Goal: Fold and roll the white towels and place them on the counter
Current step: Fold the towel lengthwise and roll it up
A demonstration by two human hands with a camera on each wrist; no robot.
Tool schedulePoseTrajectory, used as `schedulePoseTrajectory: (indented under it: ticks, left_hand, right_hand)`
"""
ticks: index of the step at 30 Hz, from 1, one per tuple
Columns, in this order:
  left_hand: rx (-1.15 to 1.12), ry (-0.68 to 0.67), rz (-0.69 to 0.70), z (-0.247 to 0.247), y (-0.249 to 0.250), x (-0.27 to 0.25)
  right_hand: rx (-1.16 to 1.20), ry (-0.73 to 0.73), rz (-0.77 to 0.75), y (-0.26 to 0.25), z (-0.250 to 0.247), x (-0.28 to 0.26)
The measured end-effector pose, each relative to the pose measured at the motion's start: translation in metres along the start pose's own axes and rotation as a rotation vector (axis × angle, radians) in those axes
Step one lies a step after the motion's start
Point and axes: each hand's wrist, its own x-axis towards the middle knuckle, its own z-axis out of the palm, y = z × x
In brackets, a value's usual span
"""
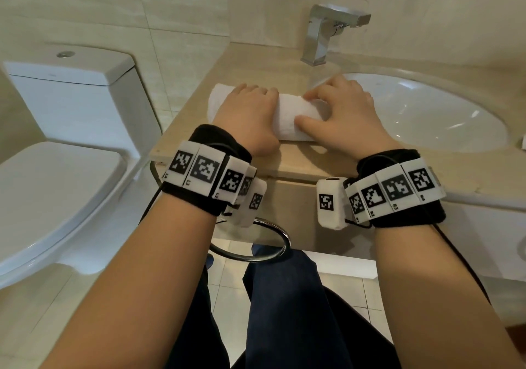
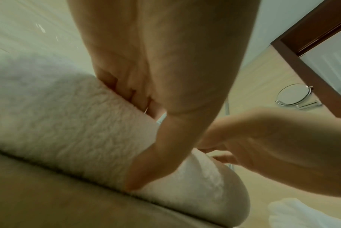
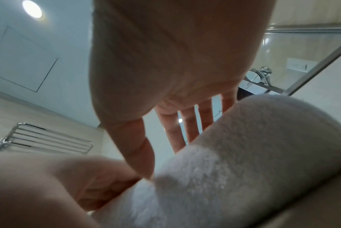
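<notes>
A white towel (image 1: 293,118) lies rolled into a thick roll on the beige counter (image 1: 256,58), just left of the sink. My left hand (image 1: 247,104) covers the roll's left half. In the left wrist view its fingers (image 2: 126,86) curl over the far side of the towel (image 2: 68,123) and its thumb (image 2: 146,169) presses the near side. My right hand (image 1: 344,106) holds the right half. Its thumb (image 3: 134,146) touches the near side of the towel (image 3: 253,146) and its spread fingers (image 3: 189,128) reach over the top.
The white sink basin (image 1: 427,118) sits directly right of the towel, with a chrome faucet (image 1: 321,35) behind it. A toilet (image 1: 57,183) stands to the left, below counter level. A chrome towel ring (image 1: 273,252) hangs under the counter's front edge.
</notes>
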Motion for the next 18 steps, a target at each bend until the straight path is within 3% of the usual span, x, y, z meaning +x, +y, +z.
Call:
schedulePoseTrajectory:
  ticks: [5, 9, 13, 18]
  left_hand:
    - [0.050, -0.069, -0.046, -0.002, 0.000, 0.013]
    - [0.064, -0.088, -0.062, -0.004, 0.003, 0.014]
    - [-0.038, -0.084, -0.092, -0.008, 0.003, 0.007]
    - [-0.244, -0.253, -0.175, -0.027, 0.006, 0.003]
  right_hand:
    - [-0.103, -0.164, -0.011, 0.000, 0.002, 0.005]
    - [-0.129, -0.172, 0.000, -0.001, 0.002, 0.007]
    - [-0.005, -0.216, 0.045, -0.003, -0.009, 0.002]
    - [0.148, -0.257, 0.209, -0.006, -0.019, 0.000]
